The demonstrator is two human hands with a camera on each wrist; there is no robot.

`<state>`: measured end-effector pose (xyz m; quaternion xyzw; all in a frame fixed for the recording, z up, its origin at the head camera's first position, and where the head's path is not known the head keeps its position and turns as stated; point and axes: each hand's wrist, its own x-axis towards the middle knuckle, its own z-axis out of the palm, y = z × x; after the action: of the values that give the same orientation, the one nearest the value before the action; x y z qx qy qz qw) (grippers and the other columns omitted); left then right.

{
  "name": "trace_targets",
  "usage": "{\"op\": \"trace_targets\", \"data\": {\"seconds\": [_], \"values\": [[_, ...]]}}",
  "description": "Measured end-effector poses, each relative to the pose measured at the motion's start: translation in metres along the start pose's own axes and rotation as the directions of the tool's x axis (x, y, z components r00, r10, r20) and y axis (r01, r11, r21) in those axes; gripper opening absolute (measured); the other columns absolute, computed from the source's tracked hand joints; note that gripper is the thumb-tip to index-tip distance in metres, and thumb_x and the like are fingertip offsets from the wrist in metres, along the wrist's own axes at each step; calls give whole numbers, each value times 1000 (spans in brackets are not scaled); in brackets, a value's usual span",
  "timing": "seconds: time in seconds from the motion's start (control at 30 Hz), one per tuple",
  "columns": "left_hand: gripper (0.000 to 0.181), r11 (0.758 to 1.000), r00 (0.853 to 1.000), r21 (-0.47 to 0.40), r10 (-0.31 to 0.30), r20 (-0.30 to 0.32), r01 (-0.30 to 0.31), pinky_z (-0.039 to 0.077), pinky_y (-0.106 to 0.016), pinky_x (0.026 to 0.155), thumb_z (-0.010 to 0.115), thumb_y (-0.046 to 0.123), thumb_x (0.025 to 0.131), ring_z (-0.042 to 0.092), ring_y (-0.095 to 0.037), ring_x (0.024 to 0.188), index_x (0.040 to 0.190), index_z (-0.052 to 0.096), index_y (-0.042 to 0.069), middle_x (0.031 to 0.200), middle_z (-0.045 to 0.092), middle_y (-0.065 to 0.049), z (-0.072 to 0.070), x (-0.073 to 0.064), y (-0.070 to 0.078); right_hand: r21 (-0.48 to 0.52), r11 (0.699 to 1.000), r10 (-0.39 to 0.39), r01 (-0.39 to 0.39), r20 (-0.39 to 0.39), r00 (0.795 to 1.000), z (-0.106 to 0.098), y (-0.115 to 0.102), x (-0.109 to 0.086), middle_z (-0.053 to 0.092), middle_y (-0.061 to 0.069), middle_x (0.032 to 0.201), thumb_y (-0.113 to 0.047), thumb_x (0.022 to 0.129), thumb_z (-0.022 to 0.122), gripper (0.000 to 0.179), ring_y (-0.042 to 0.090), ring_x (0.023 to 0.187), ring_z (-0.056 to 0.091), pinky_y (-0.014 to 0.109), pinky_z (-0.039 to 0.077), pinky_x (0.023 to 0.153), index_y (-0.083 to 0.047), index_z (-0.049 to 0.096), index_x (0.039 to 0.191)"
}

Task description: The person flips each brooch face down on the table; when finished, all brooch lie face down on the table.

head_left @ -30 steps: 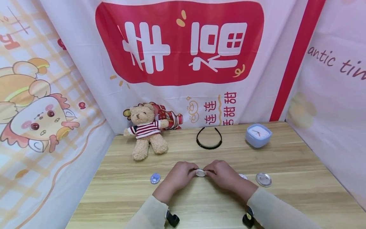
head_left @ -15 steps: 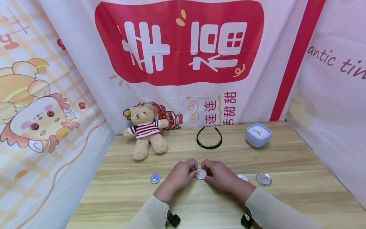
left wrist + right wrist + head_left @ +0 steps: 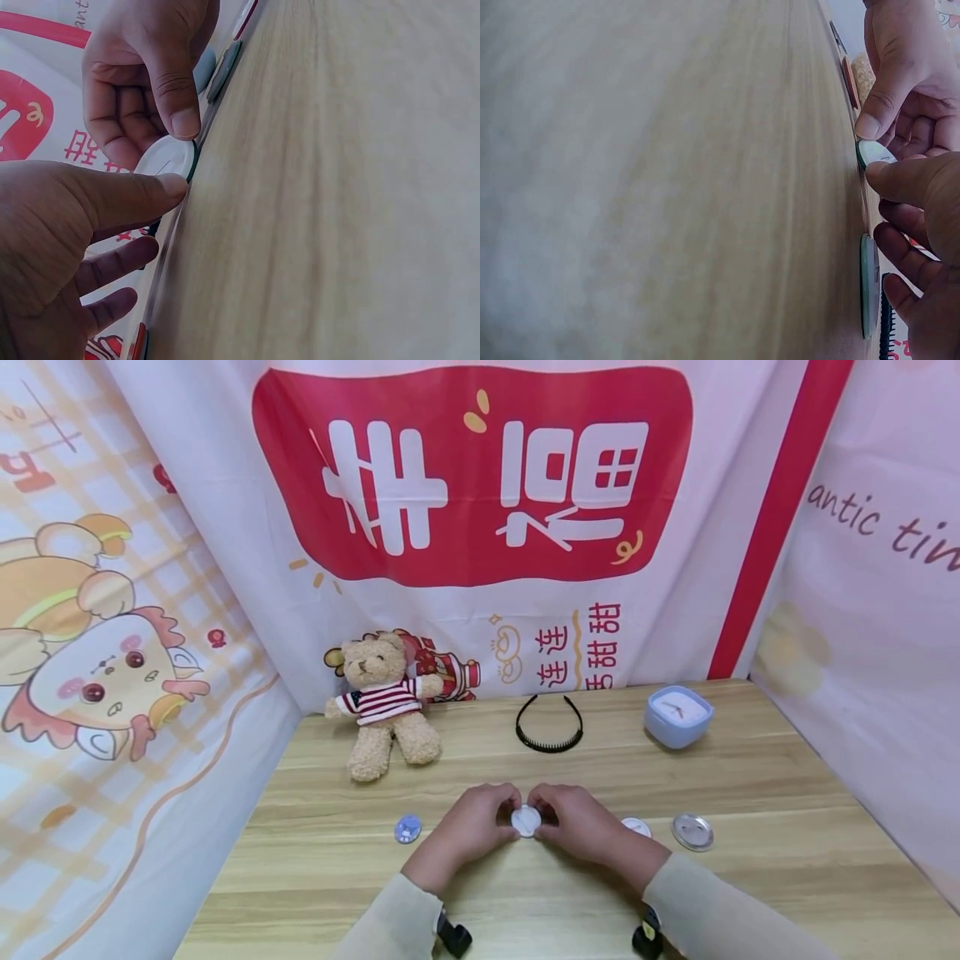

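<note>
A round white pin badge (image 3: 526,821) stands tilted in the middle of the table between my two hands, a thin line like a pin showing on its face (image 3: 166,159). My left hand (image 3: 478,822) pinches its left edge, thumb in front. On the opposite edge, my right hand (image 3: 579,823) holds it between thumb and fingers. In the right wrist view the badge (image 3: 874,153) is partly covered by the thumbs. Another white badge (image 3: 636,826) lies half hidden behind my right wrist. A larger silver badge (image 3: 692,832) shows its back beside it. A small blue badge (image 3: 407,828) lies left of my left hand.
Along the back of the wooden table (image 3: 480,893) are a teddy bear (image 3: 386,706) in a striped shirt, a black toothed headband (image 3: 549,744) and a light blue clock (image 3: 678,717). Printed cloth (image 3: 480,485) hangs behind and on both sides.
The badge has turned from nearly edge-on to showing its white round face towards me. Both hands have shifted their fingers around its rim while staying in the same place.
</note>
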<state>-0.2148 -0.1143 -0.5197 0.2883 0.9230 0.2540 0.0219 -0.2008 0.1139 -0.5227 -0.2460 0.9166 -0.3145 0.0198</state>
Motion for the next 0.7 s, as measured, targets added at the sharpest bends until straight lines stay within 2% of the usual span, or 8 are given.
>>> {"op": "trace_targets", "data": {"seconds": [0.23,0.4,0.5,0.7], "values": [[30,1000,1000,-12,-7,25,8,56,-34,96,94,27,85,65,-9,98,108,75,25,104,73,13,-1,-1,-1,-19,1000,-4,5,17,1000,2,3,0,75,-10,111,-18,91,89,28,11,106,67,39,59,96,-20,78,116],[29,1000,999,-11,-11,40,11,56,-36,99,94,28,84,66,-9,101,106,76,25,105,75,13,-2,-2,-1,-30,999,-18,19,32,999,2,4,-1,76,-14,109,-20,92,89,25,10,108,67,41,58,100,-23,80,116],[28,1000,999,-2,-4,42,4,55,-37,102,95,28,84,67,-10,103,106,77,25,107,76,13,-3,-3,0,-33,999,-34,36,36,999,1,4,-2,76,-17,107,-21,92,89,23,10,107,67,40,57,100,-25,82,114],[27,999,999,34,9,53,-11,55,-35,102,95,31,84,66,-9,104,106,80,26,108,77,15,-3,-3,-1,-62,994,-85,86,32,996,0,5,-4,78,-12,111,-19,90,91,28,11,107,67,39,59,97,-21,82,117]]}}
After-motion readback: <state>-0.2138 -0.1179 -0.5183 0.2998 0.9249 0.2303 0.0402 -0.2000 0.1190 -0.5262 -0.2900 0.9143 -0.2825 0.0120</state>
